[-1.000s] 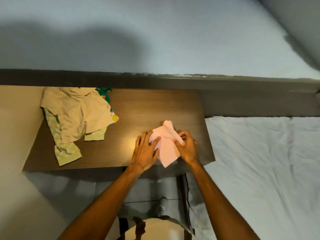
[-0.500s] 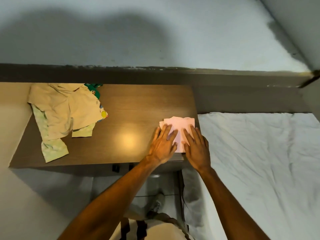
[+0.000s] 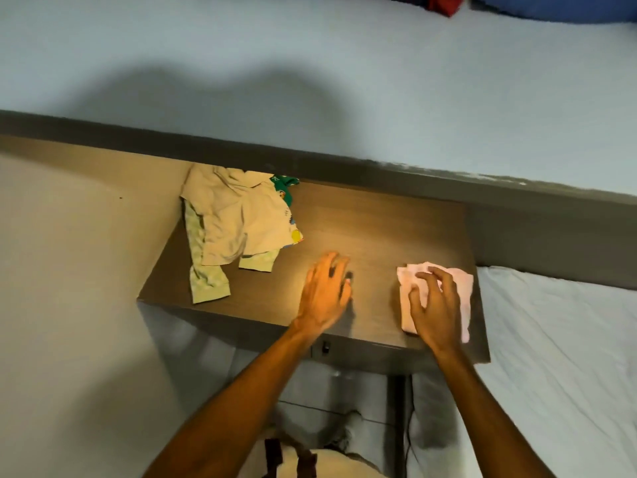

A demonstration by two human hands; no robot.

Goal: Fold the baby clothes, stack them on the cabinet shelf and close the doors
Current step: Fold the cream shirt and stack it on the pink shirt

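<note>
A folded pink baby garment (image 3: pixel 458 288) lies at the right end of the brown wooden table (image 3: pixel 379 222). My right hand (image 3: pixel 435 305) hovers over it with its fingers spread, covering its middle. My left hand (image 3: pixel 325 288) is open over bare table to the left of the pink garment, holding nothing. At the table's left end lies an unfolded heap: a beige garment (image 3: pixel 234 222) on top, pale green trousers (image 3: pixel 206 284) under it, and a green printed piece (image 3: pixel 286 188) peeking out at the back.
A bed with a white sheet (image 3: pixel 558 357) adjoins the table's right side. A pale wall (image 3: pixel 69 288) stands on the left, a light wall (image 3: pixel 310 63) behind. Red and blue fabric (image 3: pixel 444 3) shows at the top edge. No cabinet is in view.
My left hand has come off the pink garment and moved left over bare table. My right hand has lifted its fingers off the garment. The view has shifted, so the table sits further right.
</note>
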